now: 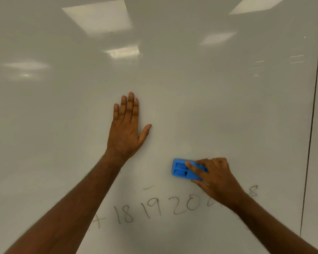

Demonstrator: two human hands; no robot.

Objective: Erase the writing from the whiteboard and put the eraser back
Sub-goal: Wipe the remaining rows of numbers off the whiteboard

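Filling nearly the whole view, the whiteboard (pixel 191 88) is glossy and pale grey, mirroring rectangular ceiling lights (pixel 97 17) from the room behind. A dark vertical seam (pixel 314 110) runs down its right side. The left hand (pixel 126 129) lies flat against the board, fingers straight and together, thumb spread. The right hand (pixel 214 176) grips the blue eraser (pixel 184 169), pressing it to the board just above the writing (pixel 151 208): "18 19 20", with what may be a further digit hidden behind the right wrist.
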